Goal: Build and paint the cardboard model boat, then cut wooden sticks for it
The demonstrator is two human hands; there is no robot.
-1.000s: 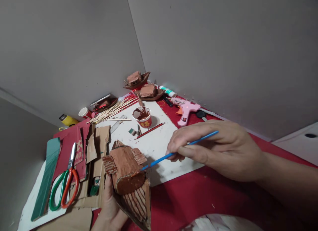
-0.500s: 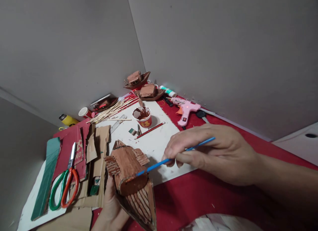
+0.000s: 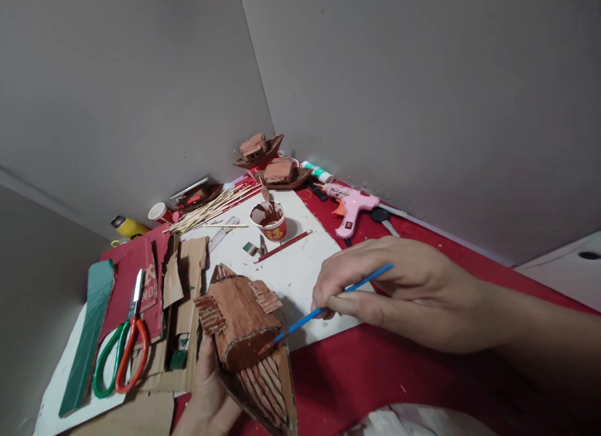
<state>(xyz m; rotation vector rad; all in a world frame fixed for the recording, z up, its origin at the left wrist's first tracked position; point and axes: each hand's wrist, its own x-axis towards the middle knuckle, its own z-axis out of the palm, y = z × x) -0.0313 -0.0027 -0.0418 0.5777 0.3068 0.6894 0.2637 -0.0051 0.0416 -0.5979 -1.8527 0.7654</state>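
A brown-painted cardboard model boat (image 3: 241, 314) with a rounded cabin roof and ridged deck pieces is tilted toward me. My left hand (image 3: 209, 386) grips it from the left and beneath, its fingers mostly hidden by the hull. In my right hand (image 3: 385, 292) a slim blue paintbrush (image 3: 307, 317) is pinched between thumb and fingers. The bristle tip touches the end face of the cabin, near its lower right edge. Beyond the boat, a paper cup (image 3: 275, 226) smeared inside with brown paint stands on a white board (image 3: 305, 273).
Scissors (image 3: 126, 348) lie on cardboard pieces (image 3: 188, 292) at left. A red pencil (image 3: 284, 245) is beside the cup. Behind are thin wooden sticks (image 3: 216, 207) and more model boats (image 3: 280, 173). A pink glue gun (image 3: 352, 207) lies at right on the red cloth (image 3: 469, 254).
The brush tip has moved from the cabin roof's edge down and right onto its end face. My right hand has tilted slightly; the boat is almost where it was.
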